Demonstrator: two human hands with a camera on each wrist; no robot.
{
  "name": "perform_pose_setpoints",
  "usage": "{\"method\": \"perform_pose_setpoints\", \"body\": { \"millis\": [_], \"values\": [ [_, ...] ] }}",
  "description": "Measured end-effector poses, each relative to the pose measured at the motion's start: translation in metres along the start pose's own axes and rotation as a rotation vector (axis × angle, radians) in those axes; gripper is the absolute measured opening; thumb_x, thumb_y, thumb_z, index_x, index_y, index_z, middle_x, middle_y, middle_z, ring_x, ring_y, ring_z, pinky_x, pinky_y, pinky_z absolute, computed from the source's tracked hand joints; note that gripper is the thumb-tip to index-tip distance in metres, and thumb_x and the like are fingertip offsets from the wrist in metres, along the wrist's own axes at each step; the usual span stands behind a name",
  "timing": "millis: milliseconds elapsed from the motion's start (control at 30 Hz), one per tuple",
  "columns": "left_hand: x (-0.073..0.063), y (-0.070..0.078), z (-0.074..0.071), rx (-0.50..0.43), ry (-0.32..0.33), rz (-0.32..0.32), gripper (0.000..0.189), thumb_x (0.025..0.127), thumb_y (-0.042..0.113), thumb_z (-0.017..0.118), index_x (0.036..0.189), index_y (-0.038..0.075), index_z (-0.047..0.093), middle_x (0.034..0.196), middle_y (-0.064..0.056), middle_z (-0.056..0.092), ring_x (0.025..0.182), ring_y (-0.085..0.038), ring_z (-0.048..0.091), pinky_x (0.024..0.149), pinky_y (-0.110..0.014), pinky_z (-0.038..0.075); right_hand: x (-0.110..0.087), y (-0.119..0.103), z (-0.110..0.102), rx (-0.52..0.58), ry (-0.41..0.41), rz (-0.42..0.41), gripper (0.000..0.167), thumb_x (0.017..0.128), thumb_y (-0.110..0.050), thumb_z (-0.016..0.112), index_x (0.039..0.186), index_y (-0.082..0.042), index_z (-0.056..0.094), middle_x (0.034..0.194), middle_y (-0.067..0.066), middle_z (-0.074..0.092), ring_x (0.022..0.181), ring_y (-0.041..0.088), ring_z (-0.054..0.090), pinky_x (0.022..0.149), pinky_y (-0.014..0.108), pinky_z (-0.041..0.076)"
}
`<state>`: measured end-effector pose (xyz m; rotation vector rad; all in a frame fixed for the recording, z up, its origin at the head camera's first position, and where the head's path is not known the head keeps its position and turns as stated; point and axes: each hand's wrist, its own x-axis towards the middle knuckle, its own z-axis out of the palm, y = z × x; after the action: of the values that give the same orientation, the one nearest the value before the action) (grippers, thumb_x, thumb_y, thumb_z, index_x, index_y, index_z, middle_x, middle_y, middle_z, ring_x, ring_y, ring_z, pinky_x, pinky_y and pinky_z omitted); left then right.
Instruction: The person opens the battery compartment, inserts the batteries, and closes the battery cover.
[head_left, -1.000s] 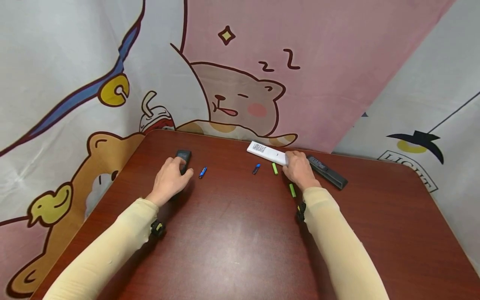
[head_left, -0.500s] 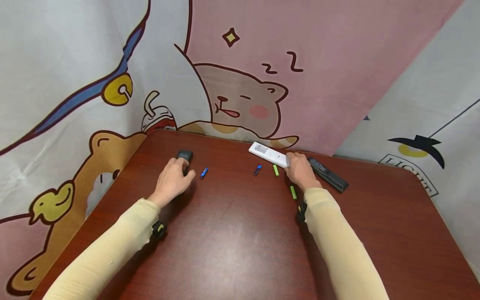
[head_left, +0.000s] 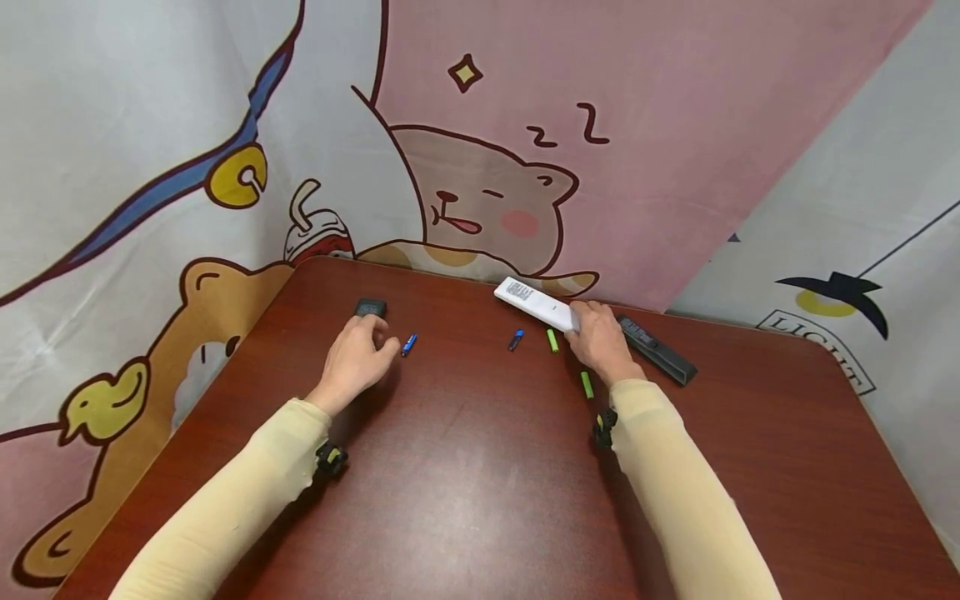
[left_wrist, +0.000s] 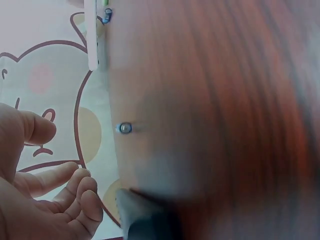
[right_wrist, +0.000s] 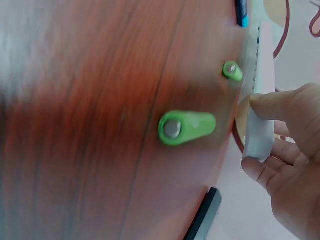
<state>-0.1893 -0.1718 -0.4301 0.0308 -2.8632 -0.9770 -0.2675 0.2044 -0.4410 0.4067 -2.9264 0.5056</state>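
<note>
My right hand (head_left: 600, 337) grips the near end of a white remote control (head_left: 534, 304), thumb on one side and fingers on the other. In the right wrist view the white remote (right_wrist: 262, 90) is held just above the tabletop. My left hand (head_left: 356, 358) hovers by a black remote control (head_left: 371, 307), partly hidden behind it. Its fingers are loosely bent with nothing between them, as the left wrist view of the hand (left_wrist: 55, 195) shows. A blue battery (head_left: 408, 344) lies right of the left hand. Two green batteries (head_left: 587, 384) lie close to the right hand.
Another blue battery (head_left: 516, 339) lies in front of the white remote. A second black remote (head_left: 656, 350) lies right of my right hand. The brown table (head_left: 472, 467) backs onto a cartoon-printed cloth (head_left: 637, 83).
My left hand has shifted slightly right, partly off the black remote, which stays on the table. The far end of the white remote has risen a little in my right hand.
</note>
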Motion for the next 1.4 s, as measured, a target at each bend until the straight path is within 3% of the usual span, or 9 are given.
{"method": "perform_pose_setpoints", "body": {
  "millis": [300,533,833,1200,1400],
  "values": [
    [0.000,0.012,0.006,-0.078,-0.026,-0.031,0.035,0.099,0.028,0.060,0.123,0.002,0.065,0.112,-0.015,0.061,0.098,-0.032,0.059,0.085,-0.047,0.049,-0.001,-0.023,-0.006,0.054,0.039,-0.035,0.046,0.091,-0.007,0.074,0.133,0.006,0.059,0.129,0.028,0.060,0.121,0.046,0.054,0.102,0.058,0.045],
    [0.004,0.021,0.010,-0.133,-0.007,-0.006,0.035,0.096,0.025,0.059,0.119,0.001,0.066,0.109,-0.017,0.063,0.097,-0.032,0.060,0.085,-0.045,0.048,-0.005,-0.042,-0.007,0.124,0.016,-0.023,0.049,0.092,-0.011,0.075,0.137,0.003,0.059,0.133,0.027,0.059,0.123,0.043,0.054,0.102,0.058,0.045],
    [0.009,0.033,0.016,-0.186,0.007,-0.021,0.036,0.097,0.026,0.058,0.122,0.002,0.067,0.109,-0.015,0.068,0.094,-0.030,0.064,0.085,-0.045,0.050,-0.011,-0.063,-0.005,0.194,0.009,-0.018,0.049,0.092,-0.012,0.076,0.137,0.001,0.060,0.134,0.024,0.060,0.122,0.041,0.055,0.100,0.057,0.046],
    [0.008,0.049,0.025,-0.319,0.001,-0.087,0.037,0.101,0.028,0.056,0.128,0.005,0.066,0.115,-0.015,0.073,0.102,-0.029,0.068,0.090,-0.045,0.052,-0.023,-0.092,0.002,0.272,-0.026,-0.004,0.050,0.094,-0.015,0.076,0.139,0.000,0.059,0.134,0.021,0.061,0.120,0.037,0.055,0.099,0.054,0.047],
    [0.010,0.055,0.024,-0.461,0.000,-0.116,0.039,0.105,0.031,0.050,0.131,0.005,0.063,0.117,-0.017,0.071,0.100,-0.031,0.069,0.085,-0.044,0.053,-0.027,-0.108,0.003,0.307,-0.025,-0.019,0.048,0.094,-0.017,0.076,0.136,-0.001,0.060,0.129,0.020,0.063,0.115,0.035,0.057,0.098,0.052,0.047]
  ]
}}
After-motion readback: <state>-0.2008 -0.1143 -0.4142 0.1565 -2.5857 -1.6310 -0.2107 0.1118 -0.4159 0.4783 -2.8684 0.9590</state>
